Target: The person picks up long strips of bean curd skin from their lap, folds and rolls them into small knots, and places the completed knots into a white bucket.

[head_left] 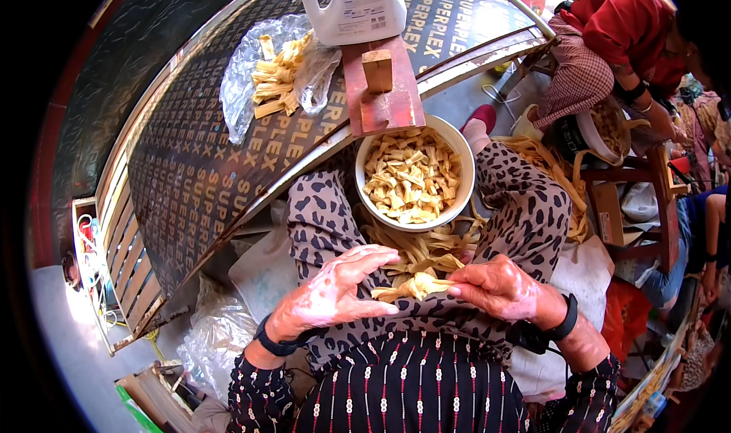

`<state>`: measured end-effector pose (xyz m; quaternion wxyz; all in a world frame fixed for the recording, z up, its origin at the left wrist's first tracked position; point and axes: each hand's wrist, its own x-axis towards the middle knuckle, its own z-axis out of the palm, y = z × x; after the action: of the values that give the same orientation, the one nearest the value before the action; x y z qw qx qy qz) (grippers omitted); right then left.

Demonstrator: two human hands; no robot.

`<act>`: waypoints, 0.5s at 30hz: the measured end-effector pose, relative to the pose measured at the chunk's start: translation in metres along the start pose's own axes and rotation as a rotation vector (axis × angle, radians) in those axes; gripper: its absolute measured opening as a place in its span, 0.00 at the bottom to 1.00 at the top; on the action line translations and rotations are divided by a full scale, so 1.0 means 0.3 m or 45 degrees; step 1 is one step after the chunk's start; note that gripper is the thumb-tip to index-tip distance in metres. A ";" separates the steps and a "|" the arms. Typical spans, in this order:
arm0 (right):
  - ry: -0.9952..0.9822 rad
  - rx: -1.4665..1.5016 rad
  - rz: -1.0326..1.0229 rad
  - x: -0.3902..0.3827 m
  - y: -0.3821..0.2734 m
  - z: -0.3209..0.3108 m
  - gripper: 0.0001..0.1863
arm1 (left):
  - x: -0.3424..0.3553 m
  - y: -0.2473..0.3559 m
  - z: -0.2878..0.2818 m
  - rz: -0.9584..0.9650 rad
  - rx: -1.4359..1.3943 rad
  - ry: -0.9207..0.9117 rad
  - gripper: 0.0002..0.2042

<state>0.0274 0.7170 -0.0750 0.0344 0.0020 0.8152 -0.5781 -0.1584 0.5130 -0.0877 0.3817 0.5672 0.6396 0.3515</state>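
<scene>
Over my lap, my right hand [499, 288] pinches one end of a knotted pale-yellow strip [419, 285], soft and flat like a dried sheet folded narrow. My left hand [339, 292] is at the strip's other end, thumb and fingers spread apart; I cannot tell whether its thumb touches it. Between my knees stands a white bucket [469, 186] holding many similar knotted pieces [411, 176]. Long loose yellow strips [426, 249] hang in a heap below the bucket, partly hidden by my hands.
A brown printed board table [190, 174] lies ahead to the left, bearing more yellow pieces [278, 75] on a clear plastic bag [237, 90]. A white jug [358, 11] stands behind a reddish wooden stand [381, 113]. At right, a person in red [620, 22] bends over another bucket [586, 136].
</scene>
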 end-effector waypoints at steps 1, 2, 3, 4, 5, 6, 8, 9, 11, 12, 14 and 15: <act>-0.001 0.001 -0.001 0.003 0.004 0.003 0.07 | 0.008 0.025 -0.001 0.026 0.053 0.025 0.31; 0.004 0.000 0.009 0.005 0.009 0.005 0.07 | 0.017 0.049 0.000 0.052 0.106 0.051 0.32; 0.006 -0.001 0.017 0.009 0.013 0.008 0.07 | 0.028 0.069 0.007 0.106 0.147 0.086 0.33; 0.003 0.000 0.016 0.012 0.013 0.009 0.07 | 0.035 0.086 0.017 0.116 0.209 0.109 0.32; -0.006 0.015 0.029 0.015 0.012 0.009 0.07 | 0.043 0.096 0.030 0.127 0.272 0.130 0.31; -0.013 0.029 0.043 0.017 0.011 0.008 0.07 | 0.055 0.099 0.040 0.126 0.271 0.130 0.31; -0.013 0.033 0.052 0.020 0.011 0.005 0.07 | 0.079 0.094 0.061 0.290 0.415 0.129 0.25; -0.014 0.038 0.057 0.022 0.010 0.004 0.08 | 0.086 0.089 0.074 0.289 0.415 0.130 0.25; -0.033 0.044 0.061 0.025 0.008 -0.001 0.08 | 0.096 0.069 0.101 0.316 0.317 0.158 0.19; -0.047 0.047 0.072 0.023 0.012 -0.003 0.08 | 0.106 0.052 0.112 0.330 0.162 0.172 0.14; -0.050 0.040 0.078 0.015 0.021 -0.004 0.08 | 0.111 0.055 0.104 0.242 0.016 0.050 0.12; -0.057 0.033 0.077 0.014 0.022 -0.004 0.08 | 0.110 0.059 0.099 0.149 -0.124 -0.066 0.11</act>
<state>0.0236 0.7204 -0.0810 0.0700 0.0142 0.8063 -0.5871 -0.1261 0.5482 -0.0887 0.4041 0.5933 0.5773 0.3892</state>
